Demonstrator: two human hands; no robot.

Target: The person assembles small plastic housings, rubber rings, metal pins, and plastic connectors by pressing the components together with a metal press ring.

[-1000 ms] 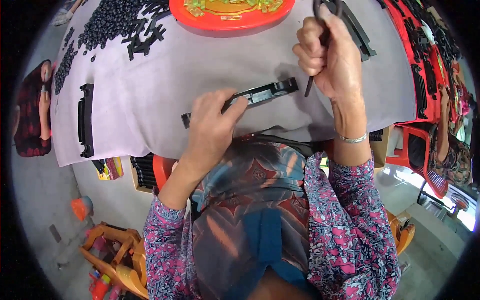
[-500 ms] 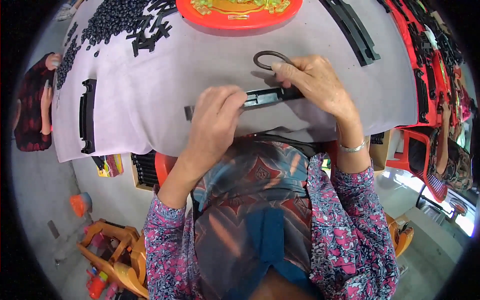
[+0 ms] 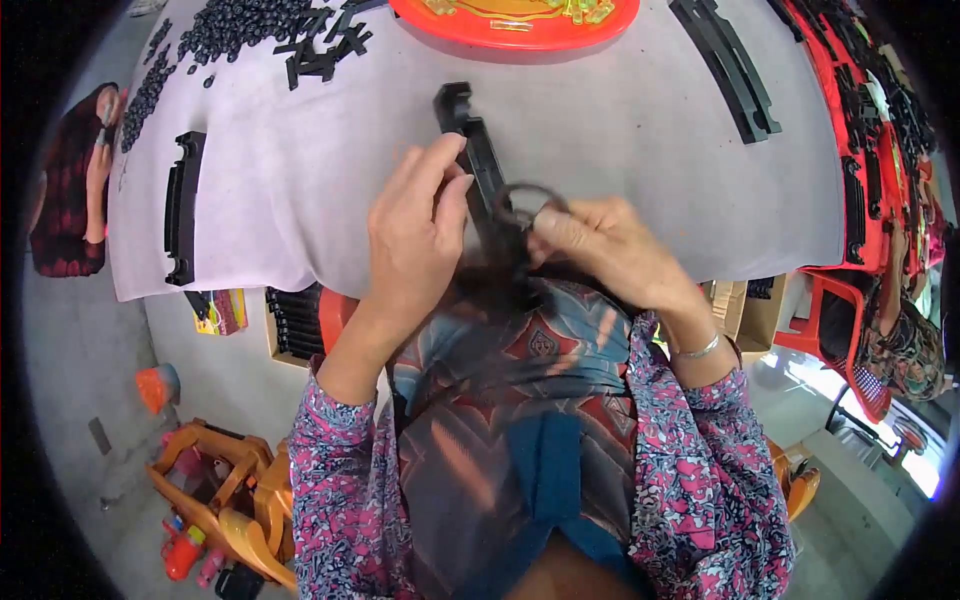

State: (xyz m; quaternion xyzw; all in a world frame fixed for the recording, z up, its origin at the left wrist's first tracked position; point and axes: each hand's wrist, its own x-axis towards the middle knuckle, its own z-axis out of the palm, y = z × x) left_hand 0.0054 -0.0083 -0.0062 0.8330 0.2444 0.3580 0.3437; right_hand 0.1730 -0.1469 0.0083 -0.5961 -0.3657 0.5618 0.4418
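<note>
A long black plastic channel-shaped part (image 3: 483, 160) stands slantwise between my hands, its near end over the table's front edge. My left hand (image 3: 412, 225) grips the part from the left, thumb and fingertips against its side. In the closed fingers of my right hand (image 3: 612, 250) is a dark ring (image 3: 530, 187), which overlaps the part's right side. Motion blurs the ring and the part's lower end. Whether the right fingers also touch the part cannot be made out.
A red plate (image 3: 460, 35) with yellow-green clear pieces sits at the far side. Small black round pieces (image 3: 240, 28) and short black strips (image 3: 318, 62) lie far left. Another black part (image 3: 184, 210) lies left, with long black strips (image 3: 728, 75) at right. People sit at both sides.
The black part has swung from lying nearly crosswise to pointing away from me. My right hand has moved nearer with the ring, now against the part. The whole view has shifted slightly.
</note>
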